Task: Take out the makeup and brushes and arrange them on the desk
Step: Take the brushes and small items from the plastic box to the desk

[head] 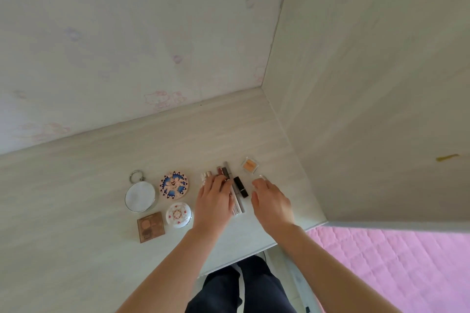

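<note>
Makeup sticks [237, 202] — slender tubes and pencils laid side by side on the desk [76, 198] — lie partly under the left hand [215, 201], whose fingers reach loosely over them and touch them. A black lipstick [241, 187] lies between the hands, against the row. Right hand [270, 201]: fingers bent downward, tips at a small clear item [262, 177]; whether it is pinched cannot be told. Just beyond the right fingertips sits a square clear case [250, 165] with orange fill. Left of the left hand, apart from the row: a ringed round mirror [140, 195], a patterned compact [174, 185], a white compact [178, 215] and a brown palette [150, 226].
</note>
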